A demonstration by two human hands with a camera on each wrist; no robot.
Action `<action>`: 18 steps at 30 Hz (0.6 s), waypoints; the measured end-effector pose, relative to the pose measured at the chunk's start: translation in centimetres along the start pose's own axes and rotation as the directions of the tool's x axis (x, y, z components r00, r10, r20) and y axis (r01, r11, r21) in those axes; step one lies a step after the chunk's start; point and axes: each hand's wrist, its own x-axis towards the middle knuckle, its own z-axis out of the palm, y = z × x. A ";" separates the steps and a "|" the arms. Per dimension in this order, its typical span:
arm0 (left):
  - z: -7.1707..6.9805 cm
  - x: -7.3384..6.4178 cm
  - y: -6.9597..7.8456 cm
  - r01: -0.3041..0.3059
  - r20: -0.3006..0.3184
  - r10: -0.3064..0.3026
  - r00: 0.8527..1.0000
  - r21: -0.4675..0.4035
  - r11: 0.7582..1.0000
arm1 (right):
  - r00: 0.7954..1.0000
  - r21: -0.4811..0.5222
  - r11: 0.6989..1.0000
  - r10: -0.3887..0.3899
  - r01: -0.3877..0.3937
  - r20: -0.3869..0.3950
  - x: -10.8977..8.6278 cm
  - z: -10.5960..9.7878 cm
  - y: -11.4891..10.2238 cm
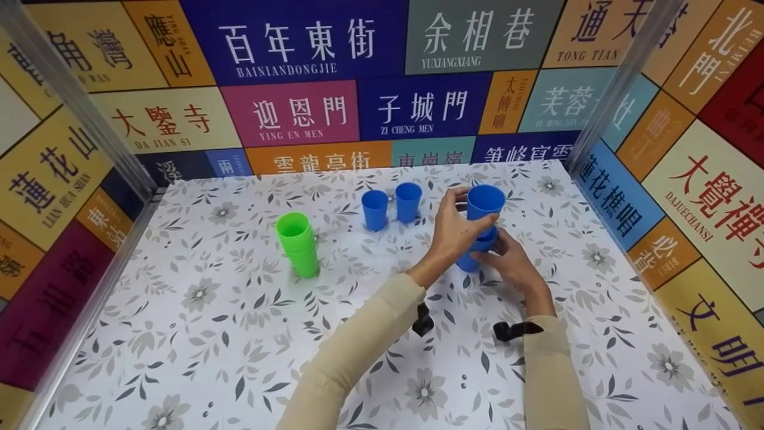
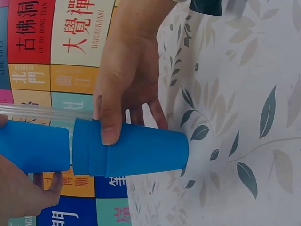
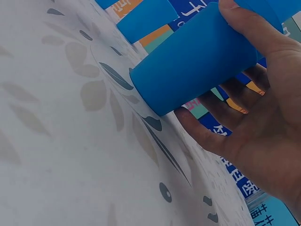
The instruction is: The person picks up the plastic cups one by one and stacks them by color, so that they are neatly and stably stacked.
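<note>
My left hand [image 1: 455, 230] holds a blue cup [image 1: 486, 200] upright by its side, thumb in front and fingers behind. Directly below is a stack of nested blue cups [image 2: 150, 150], standing on the table, with more than one rim showing near its top. In the left wrist view a thin gap separates the held cup's base from the stack's top rim. My right hand [image 1: 510, 260] grips this stack from the right, its thumb on the near side. In the right wrist view its fingers [image 3: 202, 129] curve along the stack's other side.
Two separate blue cups, one [image 1: 375, 212] slightly nearer and another [image 1: 408, 203], stand upright further back. A stack of green cups [image 1: 303, 254] stands to the left. The table [image 1: 239, 358] has a leaf-patterned white cover, with printed panels [image 1: 292, 116] behind and at both sides.
</note>
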 end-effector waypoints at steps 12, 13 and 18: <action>-0.2 -0.2 -1.0 0.003 -0.033 -0.002 0.999 0.025 1.000 | 0.999 0.039 0.999 -0.038 0.038 0.007 -0.1 0.1 -0.6; -0.3 -0.2 -1.0 0.004 -0.039 -0.003 0.999 0.025 1.000 | 0.999 0.047 0.998 -0.038 0.037 0.010 -0.1 0.2 -0.7; -1.0 0.0 -1.5 0.012 -0.065 -0.011 0.998 0.017 1.000 | 1.000 0.055 0.998 -0.020 0.020 0.009 -0.2 0.2 -0.8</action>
